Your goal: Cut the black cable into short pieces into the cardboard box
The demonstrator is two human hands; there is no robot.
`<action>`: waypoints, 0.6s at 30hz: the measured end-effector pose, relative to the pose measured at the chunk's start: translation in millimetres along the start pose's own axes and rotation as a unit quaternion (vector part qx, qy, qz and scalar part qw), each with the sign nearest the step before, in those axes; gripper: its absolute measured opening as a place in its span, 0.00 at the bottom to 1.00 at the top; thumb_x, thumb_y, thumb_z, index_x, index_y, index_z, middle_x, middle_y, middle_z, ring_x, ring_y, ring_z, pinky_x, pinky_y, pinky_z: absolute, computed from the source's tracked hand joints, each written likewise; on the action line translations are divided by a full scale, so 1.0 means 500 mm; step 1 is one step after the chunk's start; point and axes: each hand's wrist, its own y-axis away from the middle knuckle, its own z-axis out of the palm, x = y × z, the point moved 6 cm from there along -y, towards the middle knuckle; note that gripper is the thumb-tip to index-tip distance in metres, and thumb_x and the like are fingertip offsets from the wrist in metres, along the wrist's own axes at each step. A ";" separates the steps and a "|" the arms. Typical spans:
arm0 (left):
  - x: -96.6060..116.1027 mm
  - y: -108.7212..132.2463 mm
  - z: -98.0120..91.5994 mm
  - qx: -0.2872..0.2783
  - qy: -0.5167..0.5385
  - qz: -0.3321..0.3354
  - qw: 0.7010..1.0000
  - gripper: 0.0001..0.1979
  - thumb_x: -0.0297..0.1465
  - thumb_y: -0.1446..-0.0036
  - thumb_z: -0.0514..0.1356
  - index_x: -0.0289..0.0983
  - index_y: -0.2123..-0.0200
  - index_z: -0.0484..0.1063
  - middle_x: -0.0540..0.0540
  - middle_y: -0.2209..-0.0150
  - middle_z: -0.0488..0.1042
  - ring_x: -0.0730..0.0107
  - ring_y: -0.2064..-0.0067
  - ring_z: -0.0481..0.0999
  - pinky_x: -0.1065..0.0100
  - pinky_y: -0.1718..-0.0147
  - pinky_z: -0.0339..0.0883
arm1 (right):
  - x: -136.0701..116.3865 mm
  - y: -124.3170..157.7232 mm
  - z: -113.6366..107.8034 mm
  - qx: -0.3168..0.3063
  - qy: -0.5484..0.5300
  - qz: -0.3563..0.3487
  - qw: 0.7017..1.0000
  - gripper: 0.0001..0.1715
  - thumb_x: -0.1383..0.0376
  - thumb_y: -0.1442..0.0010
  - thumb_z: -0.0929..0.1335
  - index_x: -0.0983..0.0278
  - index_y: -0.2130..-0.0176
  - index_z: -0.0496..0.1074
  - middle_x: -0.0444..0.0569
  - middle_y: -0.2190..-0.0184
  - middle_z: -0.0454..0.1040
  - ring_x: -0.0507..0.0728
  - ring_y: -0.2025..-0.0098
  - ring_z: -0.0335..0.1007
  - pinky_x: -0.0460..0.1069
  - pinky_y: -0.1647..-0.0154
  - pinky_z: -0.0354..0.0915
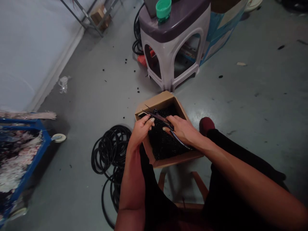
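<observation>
A pair of dark scissors (pixel 160 117) is held in my right hand (pixel 179 125), its blades slightly apart and pointing toward the upper left. Against that hand's lower side curves a thin strip with a pale edge (pixel 179 141), perhaps part of the scissor handle. My left hand (pixel 143 127) is closed in a pinch beside the blades; whatever sits between its fingers is too small to make out. Both hands are above an open cardboard box (pixel 154 162) that holds many small glossy black pieces (pixel 161 144). A dark flat object with a pale border (pixel 141 115) shows at the box's left corner.
Coils of black hose (pixel 112 147) lie on the floor left of the box. Beyond it stands a plastic stool (pixel 166 57) bearing a green cup-like piece (pixel 163 9). A blue wheeled cart (pixel 31 160) is at far left, and a blue carton (pixel 216 38) stands behind the stool.
</observation>
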 end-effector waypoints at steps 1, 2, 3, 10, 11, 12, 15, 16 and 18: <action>0.003 0.001 0.000 -0.006 0.014 0.004 1.000 0.13 0.39 0.42 0.56 0.35 0.70 0.72 0.50 0.74 0.68 0.77 0.74 0.63 0.73 0.71 0.58 | -0.001 0.000 -0.002 0.002 0.002 0.000 1.000 0.16 0.55 0.37 0.60 0.63 0.57 0.65 0.52 0.65 0.68 0.59 0.65 0.65 0.50 0.67 0.56; 0.006 0.003 0.000 -0.012 0.030 0.007 0.999 0.13 0.39 0.42 0.56 0.35 0.70 0.71 0.50 0.73 0.68 0.78 0.74 0.63 0.73 0.71 0.58 | -0.003 0.000 -0.004 0.003 0.003 0.000 1.000 0.16 0.56 0.38 0.60 0.63 0.56 0.65 0.52 0.65 0.68 0.59 0.64 0.65 0.50 0.66 0.56; 0.009 0.005 0.001 -0.019 0.050 0.006 0.999 0.14 0.40 0.42 0.56 0.35 0.70 0.71 0.50 0.73 0.68 0.78 0.73 0.63 0.74 0.71 0.58 | -0.004 0.000 -0.006 0.005 0.005 0.000 1.000 0.16 0.56 0.37 0.60 0.63 0.56 0.65 0.52 0.64 0.68 0.59 0.64 0.65 0.50 0.66 0.57; 0.005 0.016 0.011 -0.062 0.202 -0.062 0.975 0.19 0.46 0.45 0.58 0.34 0.70 0.71 0.50 0.78 0.67 0.78 0.76 0.64 0.74 0.77 0.58 | -0.009 0.003 -0.015 0.017 0.003 -0.026 1.000 0.17 0.56 0.37 0.60 0.63 0.53 0.64 0.53 0.61 0.69 0.60 0.60 0.66 0.51 0.64 0.59; 0.004 0.017 0.012 -0.067 0.216 -0.065 0.972 0.19 0.46 0.45 0.59 0.34 0.70 0.71 0.50 0.77 0.68 0.78 0.76 0.65 0.75 0.77 0.59 | -0.009 0.004 -0.015 0.019 0.004 -0.030 0.999 0.17 0.56 0.37 0.60 0.63 0.53 0.65 0.53 0.60 0.69 0.60 0.60 0.66 0.51 0.64 0.60; 0.003 0.017 0.013 -0.071 0.224 -0.065 0.970 0.19 0.45 0.46 0.59 0.33 0.70 0.71 0.49 0.76 0.69 0.78 0.75 0.65 0.75 0.77 0.59 | -0.009 0.004 -0.015 0.021 0.004 -0.034 0.999 0.17 0.56 0.37 0.60 0.63 0.53 0.65 0.53 0.60 0.69 0.60 0.60 0.66 0.51 0.64 0.60; 0.001 0.015 0.012 -0.064 0.203 -0.058 0.975 0.18 0.44 0.46 0.60 0.33 0.70 0.72 0.48 0.75 0.70 0.78 0.75 0.65 0.75 0.75 0.60 | -0.006 0.005 -0.015 0.024 0.006 -0.033 0.999 0.19 0.54 0.37 0.60 0.62 0.51 0.64 0.53 0.59 0.69 0.60 0.60 0.66 0.52 0.63 0.61; 0.001 0.014 0.010 -0.055 0.187 -0.055 0.979 0.17 0.43 0.46 0.60 0.33 0.71 0.72 0.48 0.75 0.71 0.78 0.75 0.65 0.74 0.75 0.60 | -0.003 0.005 -0.015 0.024 0.007 -0.030 0.999 0.20 0.54 0.38 0.61 0.62 0.51 0.64 0.54 0.59 0.69 0.60 0.59 0.66 0.52 0.62 0.61; 0.000 0.011 0.005 -0.031 0.154 -0.045 0.987 0.16 0.42 0.46 0.60 0.33 0.71 0.73 0.48 0.73 0.72 0.78 0.74 0.66 0.74 0.72 0.62 | 0.001 0.003 -0.012 0.021 0.008 -0.020 1.000 0.22 0.53 0.38 0.62 0.62 0.49 0.63 0.54 0.57 0.68 0.61 0.58 0.66 0.53 0.61 0.61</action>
